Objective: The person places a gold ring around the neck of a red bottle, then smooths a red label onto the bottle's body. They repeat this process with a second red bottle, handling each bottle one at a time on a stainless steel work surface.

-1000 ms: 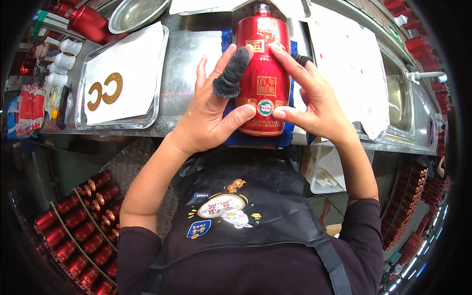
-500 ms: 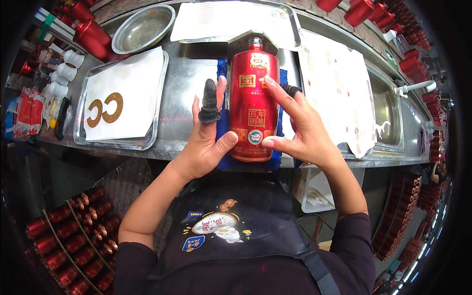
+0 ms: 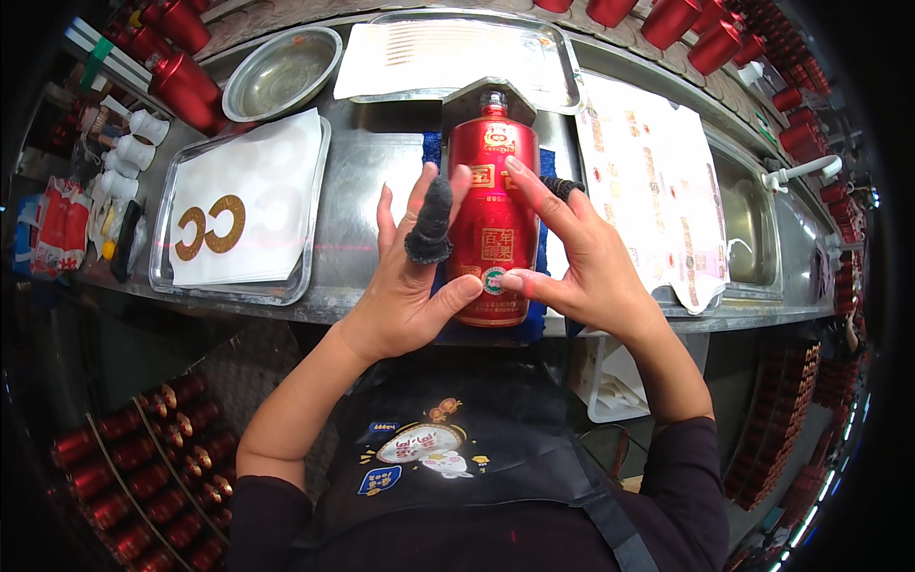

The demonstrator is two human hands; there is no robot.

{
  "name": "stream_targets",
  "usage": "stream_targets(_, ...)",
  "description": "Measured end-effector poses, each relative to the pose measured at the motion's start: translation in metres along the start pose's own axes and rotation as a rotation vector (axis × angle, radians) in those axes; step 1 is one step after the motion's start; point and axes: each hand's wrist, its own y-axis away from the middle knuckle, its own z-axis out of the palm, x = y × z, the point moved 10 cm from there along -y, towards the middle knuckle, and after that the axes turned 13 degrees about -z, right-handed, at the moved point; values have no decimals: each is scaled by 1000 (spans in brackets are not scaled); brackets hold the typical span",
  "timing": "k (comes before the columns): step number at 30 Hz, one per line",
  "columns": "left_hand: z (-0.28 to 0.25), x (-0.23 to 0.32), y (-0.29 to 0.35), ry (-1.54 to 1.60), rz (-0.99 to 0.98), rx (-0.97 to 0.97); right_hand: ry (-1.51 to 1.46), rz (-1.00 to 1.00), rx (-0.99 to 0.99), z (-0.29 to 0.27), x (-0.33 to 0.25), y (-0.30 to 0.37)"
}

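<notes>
A shiny red bottle (image 3: 493,214) with gold markings and a round green-white sticker lies face up before me, its neck pointing away. Blue cloth (image 3: 432,151) shows along its sides. My left hand (image 3: 400,300) is open at the bottle's left edge. Its fingers are stretched out, and its thumb lies at the sticker. A black sleeve (image 3: 432,221) covers one of its fingers. From the right, my right hand (image 3: 596,267) reaches over the bottle, fingers extended, with thumb and a fingertip at its face. Another black finger sleeve (image 3: 560,186) is partly hidden behind that hand.
To the left, a metal tray (image 3: 310,229) bears a white sheet with gold C-shaped pieces (image 3: 225,224). Behind it sits a metal bowl (image 3: 283,74). Sticker sheets (image 3: 658,191) lie to the right, beside a sink (image 3: 748,214). Red bottles (image 3: 186,92) stand around the bench.
My left hand has moved right, so its fingers now overlap the bottle's left side and its thumb has come to the sticker. My right thumb has shifted slightly left. The view has tilted a little.
</notes>
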Motion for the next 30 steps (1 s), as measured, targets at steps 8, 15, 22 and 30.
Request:
stream_targets(8, 0, 4, -4, 26, 0, -10, 21, -18, 4, 9, 9, 7)
stream_targets(15, 4, -4, 6, 188, -105, -59, -983, 785, 887, -25, 136, 50)
stream_targets(22, 12, -7, 15, 317, -131, -60, -199, -111, 386, -32, -16, 41)
stream_targets(30, 18, -7, 19, 379, -171, -32, 346, -767, 331, -76, -60, -107)
